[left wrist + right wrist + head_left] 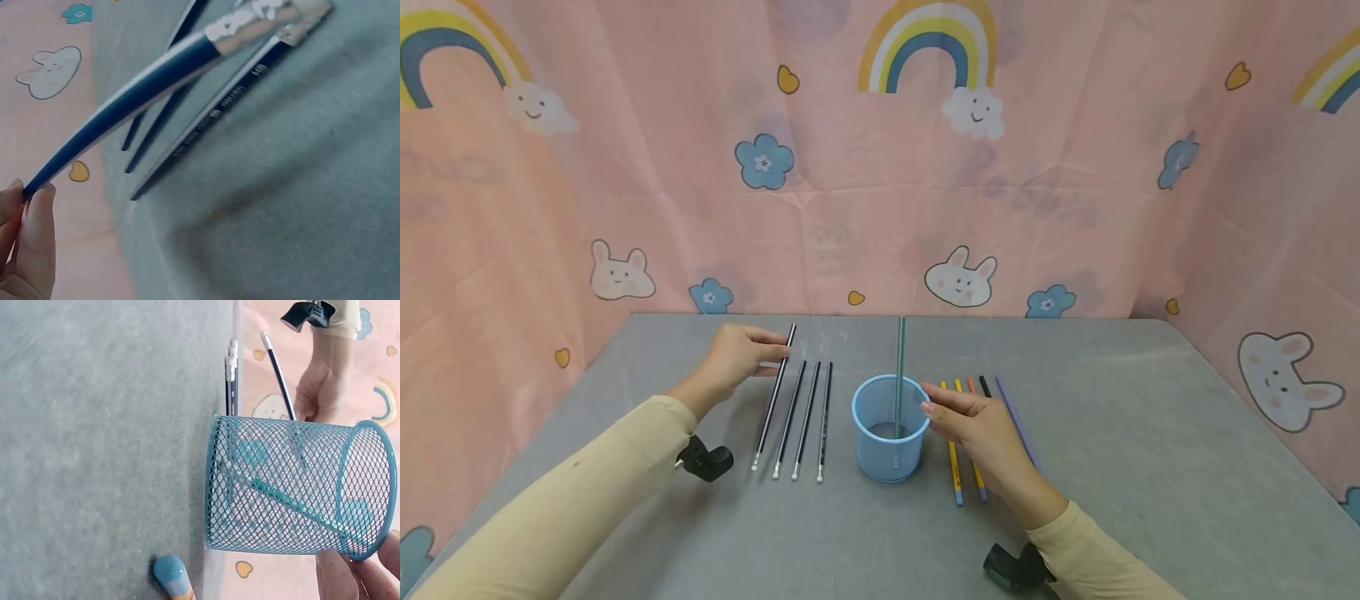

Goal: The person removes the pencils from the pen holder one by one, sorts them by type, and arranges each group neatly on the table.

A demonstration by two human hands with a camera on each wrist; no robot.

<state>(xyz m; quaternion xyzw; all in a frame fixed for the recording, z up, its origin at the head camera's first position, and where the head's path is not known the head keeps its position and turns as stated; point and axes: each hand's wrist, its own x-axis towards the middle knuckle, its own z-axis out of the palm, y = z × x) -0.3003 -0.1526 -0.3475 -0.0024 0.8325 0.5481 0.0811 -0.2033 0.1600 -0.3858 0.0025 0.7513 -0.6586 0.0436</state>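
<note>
My left hand (pixel 737 358) pinches a dark blue striped pencil (pixel 773 400) near its far end. In the left wrist view this pencil (pixel 131 97) is lifted above the table, its white eraser end towards the camera. Three similar pencils (pixel 806 421) lie side by side just right of it. A light blue mesh pencil cup (pixel 887 460) stands upright, with one green pencil (pixel 901 354) leaning inside. My right hand (pixel 988 433) holds the cup's rim on its right side, thumb and fingers at the edge, as the right wrist view also shows (pixel 369 575).
Yellow pencils with blue ends (pixel 954 475) lie right of the cup, partly under my right hand. Beside them are an orange one, a black one and a purple pencil (pixel 1015 421). The grey table (pixel 1150 467) meets a pink patterned curtain (pixel 850 225) at the back.
</note>
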